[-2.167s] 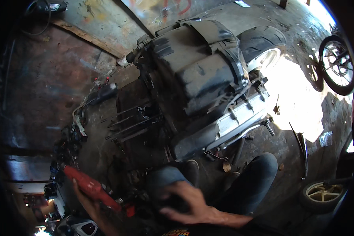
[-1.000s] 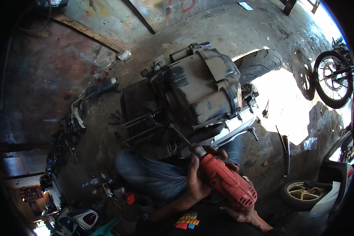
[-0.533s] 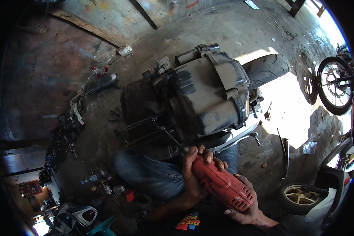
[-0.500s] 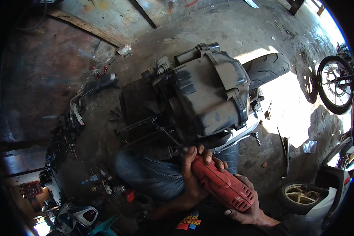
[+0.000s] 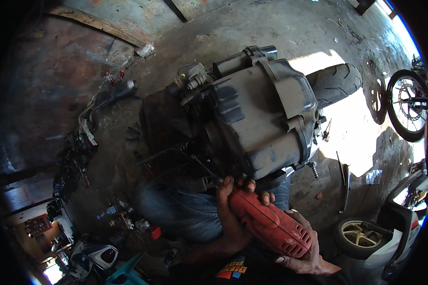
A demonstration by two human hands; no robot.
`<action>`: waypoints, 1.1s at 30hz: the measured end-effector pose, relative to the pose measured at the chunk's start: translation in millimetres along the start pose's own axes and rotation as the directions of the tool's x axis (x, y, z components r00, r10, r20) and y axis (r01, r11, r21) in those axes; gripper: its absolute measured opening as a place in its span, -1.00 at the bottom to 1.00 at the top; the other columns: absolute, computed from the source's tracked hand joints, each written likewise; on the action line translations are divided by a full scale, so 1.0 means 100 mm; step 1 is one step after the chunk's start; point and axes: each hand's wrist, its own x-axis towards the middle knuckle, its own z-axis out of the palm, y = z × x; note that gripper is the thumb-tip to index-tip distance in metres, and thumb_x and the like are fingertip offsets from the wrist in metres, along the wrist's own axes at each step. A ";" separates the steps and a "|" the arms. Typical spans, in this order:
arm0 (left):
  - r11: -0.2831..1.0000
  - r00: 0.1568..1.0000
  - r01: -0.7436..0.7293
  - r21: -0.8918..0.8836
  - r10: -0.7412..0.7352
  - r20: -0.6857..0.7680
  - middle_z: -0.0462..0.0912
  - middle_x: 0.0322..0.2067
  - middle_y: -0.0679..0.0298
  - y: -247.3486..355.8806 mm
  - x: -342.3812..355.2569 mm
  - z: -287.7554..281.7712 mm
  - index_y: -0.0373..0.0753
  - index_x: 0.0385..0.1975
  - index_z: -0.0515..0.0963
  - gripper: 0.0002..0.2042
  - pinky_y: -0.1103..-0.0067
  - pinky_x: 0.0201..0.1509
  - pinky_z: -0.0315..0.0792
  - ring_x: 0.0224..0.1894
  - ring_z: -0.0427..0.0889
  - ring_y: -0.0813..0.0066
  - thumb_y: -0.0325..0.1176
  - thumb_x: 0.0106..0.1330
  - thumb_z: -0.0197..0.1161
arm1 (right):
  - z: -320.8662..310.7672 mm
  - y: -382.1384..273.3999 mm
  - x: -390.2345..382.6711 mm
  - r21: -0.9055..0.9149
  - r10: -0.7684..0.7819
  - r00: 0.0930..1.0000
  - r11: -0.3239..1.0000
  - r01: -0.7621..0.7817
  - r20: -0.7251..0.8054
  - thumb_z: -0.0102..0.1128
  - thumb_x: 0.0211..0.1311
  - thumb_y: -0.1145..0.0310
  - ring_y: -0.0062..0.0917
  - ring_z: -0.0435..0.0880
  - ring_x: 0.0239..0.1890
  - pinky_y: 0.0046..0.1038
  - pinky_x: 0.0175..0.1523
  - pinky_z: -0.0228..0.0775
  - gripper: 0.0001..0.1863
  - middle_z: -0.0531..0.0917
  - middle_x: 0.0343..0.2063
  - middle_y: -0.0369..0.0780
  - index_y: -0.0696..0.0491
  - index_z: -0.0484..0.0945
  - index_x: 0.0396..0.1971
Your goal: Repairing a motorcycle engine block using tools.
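Both of my hands grip a red power tool (image 5: 264, 216) with a rounded housing and vent slots at its rear end. My left hand (image 5: 233, 209) wraps its front end, thumb on one side and fingertips over the top. Around the rear end, my right hand (image 5: 311, 247) is closed, its palm and lower fingers partly hidden by the housing. A thin dark shaft (image 5: 202, 164) runs from near the tool's front toward a motorcycle's underside. That end is too dark to make out. Beyond my hands, the motorcycle's dusty black casing (image 5: 264, 114) stands with its rear tyre (image 5: 337, 83) behind it.
At left lie an exhaust pipe (image 5: 114, 95) and scattered parts (image 5: 76, 161). A gold-rimmed wheel (image 5: 361, 237) and a long metal bar (image 5: 345, 187) are at right. Another motorcycle's wheel (image 5: 406, 104) stands far right. My jeans-clad leg (image 5: 176, 209) is bent beside the motorcycle.
The casing and tyre appear slightly farther right as the view shifts. Both hands keep their hold on the red power tool, which sits slightly lower in view, its rear end a little farther right.
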 end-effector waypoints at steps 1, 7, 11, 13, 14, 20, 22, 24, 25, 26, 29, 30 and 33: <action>0.999 1.000 0.012 -0.046 -0.011 0.024 0.57 -0.40 0.41 0.01 0.01 -0.01 -0.06 -0.29 0.41 -0.69 0.28 -0.03 0.42 -0.48 0.63 0.30 0.06 0.47 0.02 | -0.01 -0.01 0.01 -0.015 0.002 1.000 1.000 -0.002 0.006 0.71 -0.19 0.09 -0.31 0.43 0.30 -0.26 0.40 0.19 0.26 0.43 0.25 0.03 0.34 0.05 0.39; 0.997 1.000 0.004 -0.082 -0.003 0.015 0.54 -0.40 0.37 0.04 0.03 -0.05 -0.06 -0.29 0.38 -0.71 0.24 -0.01 0.42 -0.45 0.63 0.24 0.03 0.45 0.06 | -0.02 -0.06 0.07 0.046 0.055 0.998 0.997 -0.057 0.039 0.72 -0.20 0.12 -0.33 0.43 0.31 -0.26 0.40 0.20 0.25 0.44 0.26 0.00 0.31 0.06 0.40; 0.992 1.000 0.008 -0.128 -0.005 0.024 0.55 -0.41 0.39 0.05 0.03 -0.05 -0.06 -0.29 0.39 -0.72 0.24 -0.02 0.43 -0.45 0.63 0.24 0.03 0.45 0.06 | -0.02 -0.09 0.09 0.022 0.030 0.998 0.999 -0.031 0.054 0.72 -0.19 0.13 -0.34 0.43 0.31 -0.26 0.40 0.20 0.23 0.45 0.26 -0.01 0.31 0.08 0.40; 0.994 1.000 0.008 -0.106 -0.005 0.022 0.55 -0.41 0.39 0.05 0.03 -0.04 -0.05 -0.29 0.39 -0.72 0.24 -0.02 0.43 -0.45 0.63 0.25 0.03 0.45 0.06 | -0.02 -0.09 0.10 0.007 0.027 0.998 1.000 -0.027 0.051 0.71 -0.19 0.13 -0.34 0.43 0.30 -0.26 0.40 0.20 0.23 0.45 0.26 -0.01 0.31 0.08 0.39; 0.992 1.000 0.009 -0.124 -0.006 0.031 0.55 -0.41 0.39 0.05 0.03 -0.03 -0.05 -0.29 0.39 -0.72 0.24 -0.02 0.43 -0.45 0.63 0.25 0.02 0.45 0.05 | -0.02 -0.09 0.10 -0.007 0.024 0.998 1.000 -0.024 0.050 0.71 -0.18 0.12 -0.35 0.43 0.30 -0.26 0.39 0.20 0.22 0.45 0.26 -0.01 0.31 0.08 0.39; 0.998 1.000 -0.019 -0.052 0.018 -0.014 0.62 -0.44 0.47 0.04 0.03 0.02 -0.05 -0.32 0.49 -0.68 0.35 -0.08 0.41 -0.51 0.62 0.41 0.06 0.47 0.02 | 0.00 -0.14 0.11 0.075 0.087 0.996 0.993 -0.089 0.030 0.72 -0.18 0.11 -0.36 0.43 0.30 -0.27 0.40 0.20 0.24 0.46 0.25 -0.01 0.33 0.06 0.39; 0.999 1.000 -0.020 -0.038 0.019 -0.016 0.63 -0.44 0.47 0.06 0.04 0.03 -0.05 -0.32 0.50 -0.68 0.36 -0.08 0.41 -0.50 0.61 0.41 0.05 0.47 0.03 | 0.01 -0.15 0.12 0.060 0.073 0.997 0.995 -0.075 0.035 0.72 -0.18 0.11 -0.36 0.44 0.29 -0.27 0.39 0.21 0.24 0.46 0.24 -0.01 0.33 0.06 0.39; 0.999 1.000 -0.016 -0.039 0.016 -0.015 0.63 -0.43 0.47 0.06 0.04 0.04 -0.04 -0.32 0.50 -0.69 0.36 -0.08 0.41 -0.50 0.61 0.42 0.05 0.47 0.03 | 0.01 -0.17 0.13 0.043 0.059 0.998 0.997 -0.060 0.038 0.72 -0.17 0.10 -0.36 0.45 0.29 -0.28 0.38 0.22 0.24 0.47 0.24 0.00 0.34 0.06 0.39; 0.999 1.000 -0.016 -0.047 0.016 -0.008 0.63 -0.43 0.47 0.07 0.04 0.04 -0.04 -0.32 0.50 -0.69 0.37 -0.08 0.41 -0.50 0.61 0.43 0.04 0.47 0.03 | 0.02 -0.17 0.13 0.032 0.057 0.998 0.998 -0.058 0.039 0.72 -0.17 0.10 -0.36 0.46 0.28 -0.28 0.37 0.24 0.24 0.47 0.23 0.00 0.34 0.06 0.39; 0.998 1.000 -0.010 -0.069 0.010 -0.004 0.63 -0.43 0.48 0.07 0.05 0.05 -0.03 -0.32 0.50 -0.70 0.37 -0.08 0.41 -0.50 0.61 0.43 0.04 0.47 0.03 | 0.02 -0.18 0.14 0.021 0.056 0.998 0.998 -0.057 0.039 0.72 -0.17 0.09 -0.35 0.47 0.27 -0.29 0.36 0.26 0.24 0.47 0.23 0.00 0.34 0.06 0.39; 0.998 1.000 -0.012 -0.061 0.011 -0.010 0.62 -0.44 0.49 0.08 0.05 0.05 -0.03 -0.32 0.50 -0.71 0.37 -0.08 0.41 -0.49 0.62 0.44 0.04 0.47 0.03 | 0.00 -0.18 0.15 -0.022 0.045 0.997 0.999 -0.043 0.058 0.72 -0.18 0.09 -0.35 0.48 0.26 -0.30 0.35 0.29 0.25 0.48 0.22 0.01 0.34 0.06 0.39; 0.999 1.000 -0.018 -0.046 0.017 -0.013 0.62 -0.44 0.49 0.08 0.05 0.05 -0.03 -0.32 0.50 -0.71 0.37 -0.08 0.41 -0.49 0.62 0.44 0.04 0.47 0.03 | 0.00 -0.18 0.16 -0.023 0.046 0.997 0.999 -0.044 0.059 0.72 -0.18 0.09 -0.35 0.48 0.26 -0.30 0.35 0.29 0.25 0.48 0.22 0.01 0.34 0.06 0.39; 0.999 1.000 -0.023 -0.045 0.022 -0.018 0.62 -0.45 0.49 0.07 0.05 0.05 -0.03 -0.32 0.50 -0.71 0.38 -0.09 0.41 -0.49 0.62 0.44 0.03 0.47 0.03 | -0.01 -0.18 0.17 -0.052 0.035 0.997 0.998 -0.031 0.070 0.72 -0.19 0.09 -0.35 0.48 0.26 -0.30 0.35 0.28 0.25 0.49 0.21 0.01 0.34 0.07 0.38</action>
